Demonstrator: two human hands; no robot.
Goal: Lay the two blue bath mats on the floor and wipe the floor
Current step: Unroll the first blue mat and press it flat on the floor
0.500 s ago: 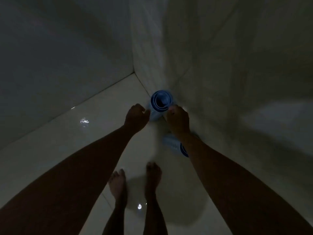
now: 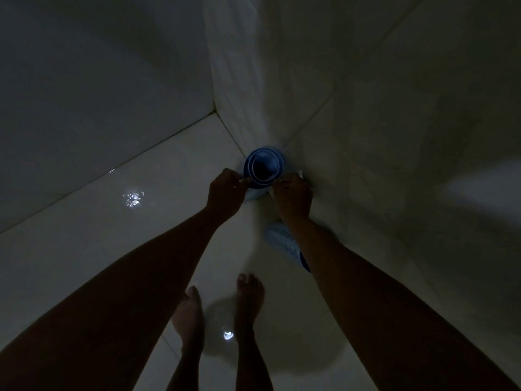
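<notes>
A rolled blue bath mat (image 2: 263, 166) stands on end in the dim corner where the tiled walls meet the floor, its spiral top facing me. My left hand (image 2: 225, 191) pinches the near left edge of the roll. My right hand (image 2: 293, 197) pinches the near right edge. A second blue mat (image 2: 284, 242), pale and textured, lies rolled on the floor by the right wall, partly hidden under my right forearm.
Glossy pale floor tiles (image 2: 118, 235) reflect small light spots. Tiled walls (image 2: 366, 108) close in on the left, back and right. My bare feet (image 2: 220, 311) stand on the floor below the hands.
Both hands stay at the top of the upright roll. The fingers have shifted slightly along its near rim.
</notes>
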